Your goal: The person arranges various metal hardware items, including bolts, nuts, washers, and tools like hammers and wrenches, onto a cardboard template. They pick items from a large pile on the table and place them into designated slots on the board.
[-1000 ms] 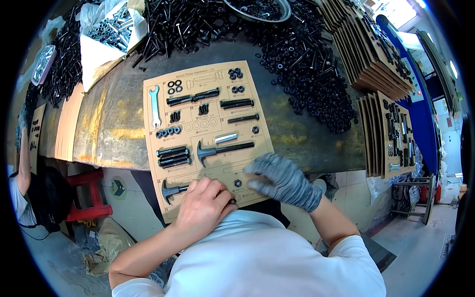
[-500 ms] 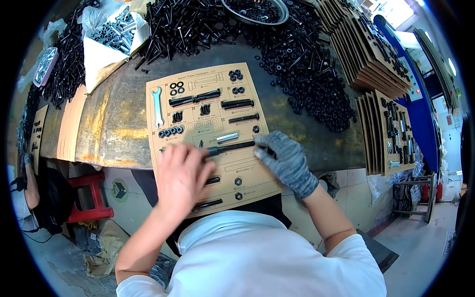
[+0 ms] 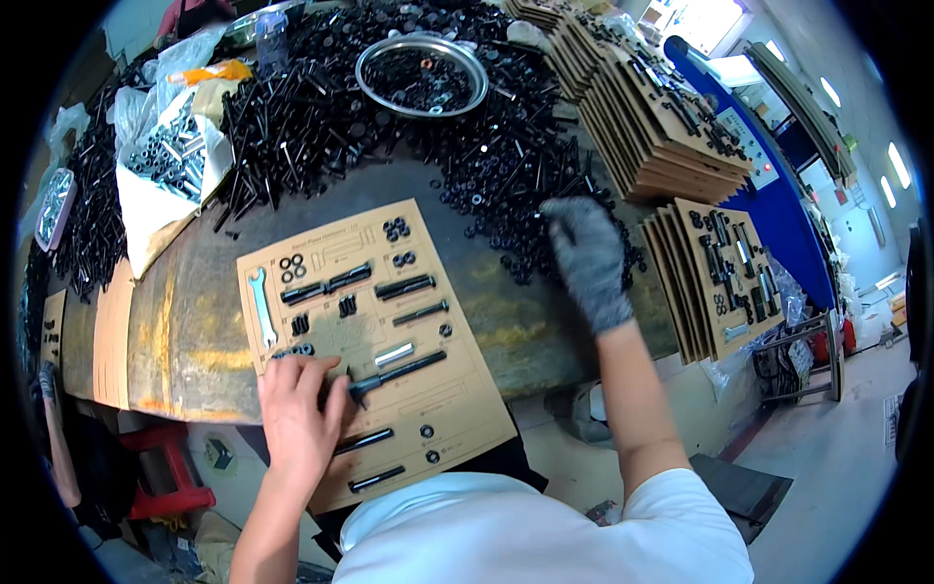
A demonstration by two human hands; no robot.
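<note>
A brown cardboard hardware card [image 3: 467, 409] lies slanted at the table's near edge, with black bolts, nuts, washers and a silver wrench [image 3: 261, 308] fixed on it. My bare left hand [image 3: 300, 414] rests over the card's left side, fingers bent and thumb apart, hiding part of it. Close to that thumb lies a long black bolt [image 3: 404, 369], below a short silver tube [image 3: 394, 354]. My right hand [image 3: 589, 253], in a grey glove, is over the right side of the heap of black nuts [image 3: 506, 209]. Its fingers look loosely spread; the fingertips are partly lost against the dark parts.
Black bolts [image 3: 277, 161] are heaped along the back, around a round metal tray [image 3: 477, 102] of small parts. A white bag [image 3: 146, 209] holds silver tubes. Stacked filled cards [image 3: 642, 180] stand at right, beside a blue machine [image 3: 798, 229]. A red stool [image 3: 170, 487] and another person are at left.
My right hand has left the long bolt on the card and moved right and away to the nut heap. My left hand has settled nearer the card's left edge. The view has shifted.
</note>
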